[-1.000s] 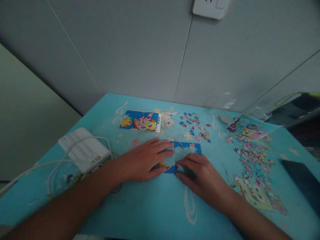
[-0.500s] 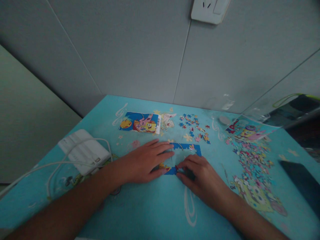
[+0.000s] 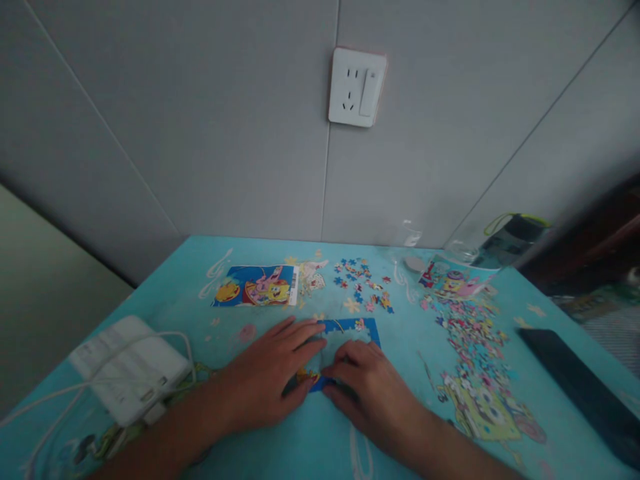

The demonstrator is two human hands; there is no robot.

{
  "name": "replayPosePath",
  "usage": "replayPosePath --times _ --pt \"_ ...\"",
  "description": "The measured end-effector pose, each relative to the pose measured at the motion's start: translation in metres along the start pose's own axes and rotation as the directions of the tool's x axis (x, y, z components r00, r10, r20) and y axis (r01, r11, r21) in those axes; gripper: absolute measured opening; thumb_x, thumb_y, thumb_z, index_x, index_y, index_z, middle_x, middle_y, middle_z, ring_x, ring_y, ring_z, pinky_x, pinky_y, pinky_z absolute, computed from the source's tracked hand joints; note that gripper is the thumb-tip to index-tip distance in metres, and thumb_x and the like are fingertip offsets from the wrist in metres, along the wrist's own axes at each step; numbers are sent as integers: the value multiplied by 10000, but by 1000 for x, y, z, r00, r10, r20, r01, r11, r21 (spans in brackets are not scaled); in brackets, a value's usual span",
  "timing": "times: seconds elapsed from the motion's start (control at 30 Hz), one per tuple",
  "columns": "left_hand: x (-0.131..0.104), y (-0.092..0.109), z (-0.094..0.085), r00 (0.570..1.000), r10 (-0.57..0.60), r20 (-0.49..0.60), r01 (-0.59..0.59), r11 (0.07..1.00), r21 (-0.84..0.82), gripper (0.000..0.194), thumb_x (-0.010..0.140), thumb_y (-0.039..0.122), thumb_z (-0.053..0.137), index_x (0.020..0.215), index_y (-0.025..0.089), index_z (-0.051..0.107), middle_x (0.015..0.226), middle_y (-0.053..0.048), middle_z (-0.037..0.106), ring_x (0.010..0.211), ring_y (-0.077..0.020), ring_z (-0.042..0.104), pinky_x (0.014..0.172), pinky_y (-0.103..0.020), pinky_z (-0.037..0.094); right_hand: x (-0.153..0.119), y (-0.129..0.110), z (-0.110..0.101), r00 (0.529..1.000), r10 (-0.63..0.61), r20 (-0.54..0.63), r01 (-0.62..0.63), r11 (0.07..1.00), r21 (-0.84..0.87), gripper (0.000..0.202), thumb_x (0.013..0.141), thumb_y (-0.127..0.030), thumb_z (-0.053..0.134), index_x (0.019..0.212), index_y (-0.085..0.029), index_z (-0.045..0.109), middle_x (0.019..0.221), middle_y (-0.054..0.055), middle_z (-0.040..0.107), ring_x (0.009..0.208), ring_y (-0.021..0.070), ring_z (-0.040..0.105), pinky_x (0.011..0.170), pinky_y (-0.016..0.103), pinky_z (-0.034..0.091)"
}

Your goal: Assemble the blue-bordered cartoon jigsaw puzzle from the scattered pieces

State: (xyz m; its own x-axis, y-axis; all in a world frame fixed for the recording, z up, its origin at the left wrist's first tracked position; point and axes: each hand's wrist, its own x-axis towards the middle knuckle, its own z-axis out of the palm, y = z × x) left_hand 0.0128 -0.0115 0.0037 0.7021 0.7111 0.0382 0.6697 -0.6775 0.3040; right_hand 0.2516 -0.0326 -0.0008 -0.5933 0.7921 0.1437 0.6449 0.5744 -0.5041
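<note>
A partly joined blue puzzle border (image 3: 371, 327) lies on the blue-green table (image 3: 280, 453). Over its left side rests my left hand (image 3: 273, 373), palm down with the fingers spread. My right hand (image 3: 367, 377) is at the border's lower edge, thumb and index finger pinched together; whatever is between them is too small and hidden to name. Loose blue pieces (image 3: 353, 270) are scattered behind the border. A reference card (image 3: 257, 285) with a cartoon picture lies flat at the back left.
A white power adapter (image 3: 131, 367) with cables is at the left. To the right are a pile of mixed puzzle pieces (image 3: 475, 340), a second picture card (image 3: 455, 279) and a long black object (image 3: 580, 387). A wall with a socket (image 3: 357, 87) stands behind.
The view has tilted up and shifted, so the table appears lower and further left. Both hands stay at the border; the small dark reddish piece by my right fingertips is no longer visible.
</note>
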Motion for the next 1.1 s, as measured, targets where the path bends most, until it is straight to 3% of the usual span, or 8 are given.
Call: replayPosePath --times 0.23,0.43,0.63,0.8,1.1 --pt "7 7 11 994 -69 -79 66 997 -39 462 945 355 580 1389 311 462 1543 6 404 1443 -243 353 1246 -528 295 0 3 6 998 -14 -54 15 1000 24 98 931 -302 685 1009 -278 740 1008 12 661 977 188 601 901 339 451" --pt "8 12 8 989 -108 -101 94 986 -138 487 853 308 687 1312 313 525 1476 7 467 1398 -233 401 1245 -495 286 -2 14 6 997 -50 -60 48 998 -31 171 902 -261 722 1066 -308 726 1009 -2 675 978 202 617 903 353 432" --pt "7 8 13 978 -74 -195 39 984 -175 519 818 398 754 1277 260 554 1427 -43 509 1347 -247 451 1226 -485 287 2 24 15 949 -294 -112 255 928 -272 52 947 -262 652 959 -238 696 854 8 640 752 197 584 717 331 427" --pt "7 7 16 974 -53 -220 19 987 -157 530 816 410 759 1276 250 551 1424 -49 514 1341 -261 461 1212 -499 299 5 23 13 897 -432 -91 360 836 -415 253 1049 -299 441 939 -211 652 810 20 618 698 201 563 692 351 410" --pt "6 8 15 980 -51 -194 21 988 -152 493 830 377 743 1269 250 558 1423 -61 524 1368 -273 449 1231 -523 294 0 11 8 912 -410 -3 353 790 -501 82 1007 -212 548 990 -190 626 879 25 637 764 200 588 736 360 435"
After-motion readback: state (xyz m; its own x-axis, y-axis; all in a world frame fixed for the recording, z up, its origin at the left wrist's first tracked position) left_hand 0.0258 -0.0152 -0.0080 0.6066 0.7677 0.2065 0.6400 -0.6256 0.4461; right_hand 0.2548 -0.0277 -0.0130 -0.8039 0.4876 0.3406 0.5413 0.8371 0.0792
